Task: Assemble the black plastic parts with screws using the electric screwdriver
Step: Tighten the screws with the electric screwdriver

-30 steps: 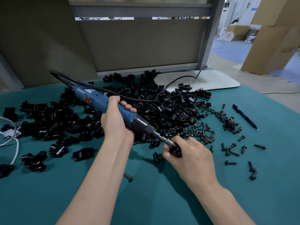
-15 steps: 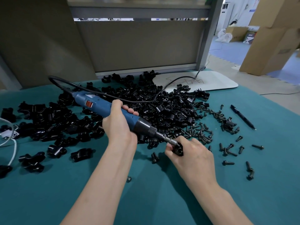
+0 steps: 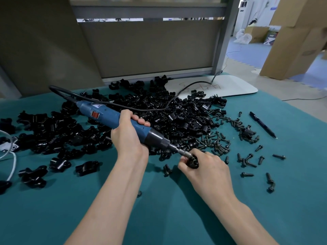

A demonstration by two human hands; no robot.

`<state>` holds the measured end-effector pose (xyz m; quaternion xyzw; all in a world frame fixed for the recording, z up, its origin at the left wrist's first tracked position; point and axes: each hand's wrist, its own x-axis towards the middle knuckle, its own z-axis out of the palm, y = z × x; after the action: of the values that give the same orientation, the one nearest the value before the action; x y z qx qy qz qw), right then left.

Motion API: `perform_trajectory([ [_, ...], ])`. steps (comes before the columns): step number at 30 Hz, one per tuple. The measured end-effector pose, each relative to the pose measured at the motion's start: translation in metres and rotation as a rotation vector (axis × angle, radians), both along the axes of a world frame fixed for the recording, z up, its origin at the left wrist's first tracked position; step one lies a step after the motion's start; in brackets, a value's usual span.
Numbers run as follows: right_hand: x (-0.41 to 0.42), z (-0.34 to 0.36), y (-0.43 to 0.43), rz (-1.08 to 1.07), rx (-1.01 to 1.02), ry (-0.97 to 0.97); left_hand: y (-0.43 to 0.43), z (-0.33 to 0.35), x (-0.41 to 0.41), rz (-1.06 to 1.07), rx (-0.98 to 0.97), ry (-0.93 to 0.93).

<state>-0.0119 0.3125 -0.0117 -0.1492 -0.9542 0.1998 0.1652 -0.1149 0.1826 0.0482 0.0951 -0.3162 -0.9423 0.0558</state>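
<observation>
Left hand wraps the blue electric screwdriver mid-body, tool angled down to the right. Its bit meets the black plastic part pinched in the right hand, just above the teal surface near centre. Big pile of black parts sits behind the hands, spreading left. Loose screws are scattered right of the pile, more further right. Black pen lies far right. Screwdriver cord loops back over the pile toward a white board.
</observation>
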Motion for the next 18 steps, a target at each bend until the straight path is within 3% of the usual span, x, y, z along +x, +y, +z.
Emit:
perform_trajectory([
  [7,-0.0010,-0.0001,-0.0001,0.018,0.048,0.010,-0.0013,0.0035,-0.0025,-0.052,-0.003,0.060],
  [13,0.0033,0.0030,-0.0046,0.043,0.193,0.174,-0.0049,0.0049,-0.0060,-0.085,0.023,0.017],
  [18,0.0013,-0.0049,-0.0004,0.034,0.134,0.047,-0.0015,0.0045,-0.0014,-0.068,0.030,0.056],
])
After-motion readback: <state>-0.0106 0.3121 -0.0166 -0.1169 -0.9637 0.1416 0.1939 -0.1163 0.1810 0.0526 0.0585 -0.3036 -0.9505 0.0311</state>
